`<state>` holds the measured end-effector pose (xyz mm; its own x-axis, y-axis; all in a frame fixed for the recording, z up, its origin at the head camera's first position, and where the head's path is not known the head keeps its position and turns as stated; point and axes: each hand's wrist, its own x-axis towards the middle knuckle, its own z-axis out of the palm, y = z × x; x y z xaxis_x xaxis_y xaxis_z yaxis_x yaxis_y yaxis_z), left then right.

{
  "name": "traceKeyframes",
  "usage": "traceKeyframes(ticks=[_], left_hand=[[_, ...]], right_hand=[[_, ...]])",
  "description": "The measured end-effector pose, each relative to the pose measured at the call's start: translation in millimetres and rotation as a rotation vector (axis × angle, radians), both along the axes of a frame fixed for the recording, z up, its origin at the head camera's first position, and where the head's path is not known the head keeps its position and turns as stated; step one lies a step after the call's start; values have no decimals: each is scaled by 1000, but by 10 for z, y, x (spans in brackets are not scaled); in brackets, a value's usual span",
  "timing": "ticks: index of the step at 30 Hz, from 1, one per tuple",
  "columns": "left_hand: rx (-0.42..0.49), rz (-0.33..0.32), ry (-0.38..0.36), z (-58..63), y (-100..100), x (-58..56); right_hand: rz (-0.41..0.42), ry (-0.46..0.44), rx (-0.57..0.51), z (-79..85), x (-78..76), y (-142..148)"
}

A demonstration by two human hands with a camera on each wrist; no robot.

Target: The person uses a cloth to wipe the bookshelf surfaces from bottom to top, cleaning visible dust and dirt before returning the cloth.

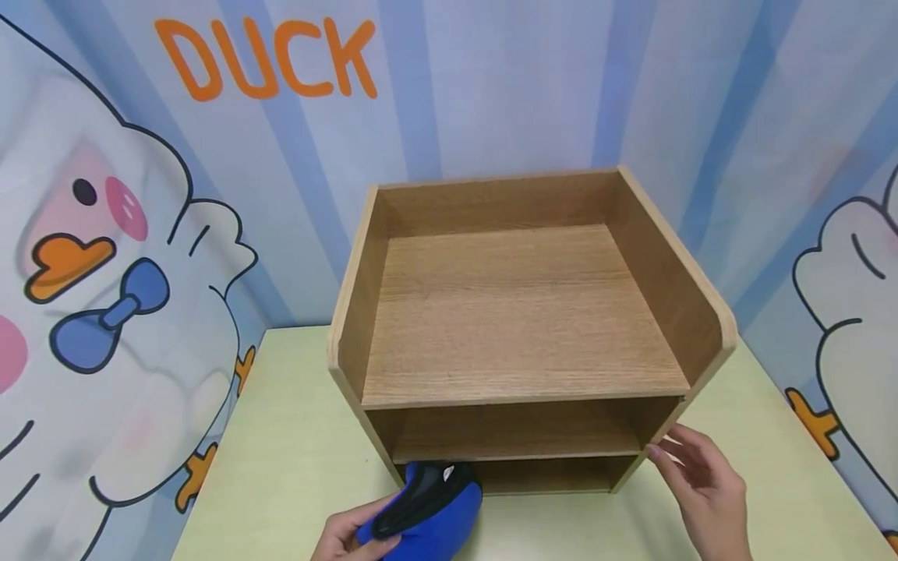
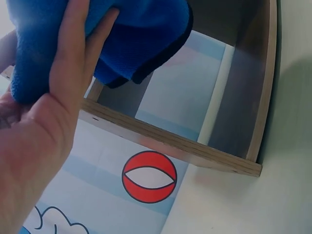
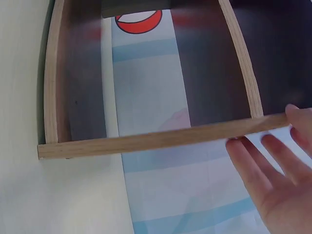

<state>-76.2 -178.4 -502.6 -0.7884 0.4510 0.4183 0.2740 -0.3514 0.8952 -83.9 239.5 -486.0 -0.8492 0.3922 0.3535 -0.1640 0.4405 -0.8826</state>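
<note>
A small wooden desktop shelf [image 1: 505,312] stands on the table, with a raised rim around its top and two open compartments below. My left hand [image 1: 351,534] grips a fuzzy blue cloth [image 1: 438,522] with black edging and a small white tag, in front of the lower compartment's left part. In the left wrist view the cloth [image 2: 146,44] hangs in folds over the shelf opening. On the other side, my right hand [image 1: 708,487] holds the edge of the right side panel. The right wrist view has its thumb at the panel's front edge [image 3: 170,139] and its fingers [image 3: 246,163] against the outer face.
The pale green tabletop [image 1: 295,405] extends to both sides of the shelf. Behind it hangs a blue striped curtain [image 1: 505,86] printed with ducks and orange lettering. Through the shelf's open back, the curtain's red and white ball [image 3: 139,22] shows.
</note>
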Motion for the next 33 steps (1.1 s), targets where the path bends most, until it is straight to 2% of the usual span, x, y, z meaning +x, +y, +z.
traceKeyframes(ticks=[4,6,9,12,16,18,22,24,26,28,33], left_hand=[[3,-26,-79,52,41,31],[3,-44,-81,63,59,39],[-1,-68,-52,56,86,32],[-11,-93,18,39,131,-2],[-45,-128,71,75,211,-65],[-51,-164,60,120,250,-90],[-17,-259,-11,195,330,-126],[-6,-292,-31,214,367,-137],[3,-322,-45,220,401,-145],[0,-346,-44,222,434,-150],[-7,-433,-90,228,511,-161]], right_hand=[[-96,97,21,3,36,-82],[-164,138,29,16,65,-133],[-239,214,33,63,116,-226],[-218,420,45,146,149,-346],[-29,692,156,275,140,-551],[90,742,216,301,118,-645],[445,712,185,222,89,-743],[616,662,141,184,74,-754],[751,595,112,147,49,-748],[842,555,120,179,29,-759],[981,472,196,222,-31,-756]])
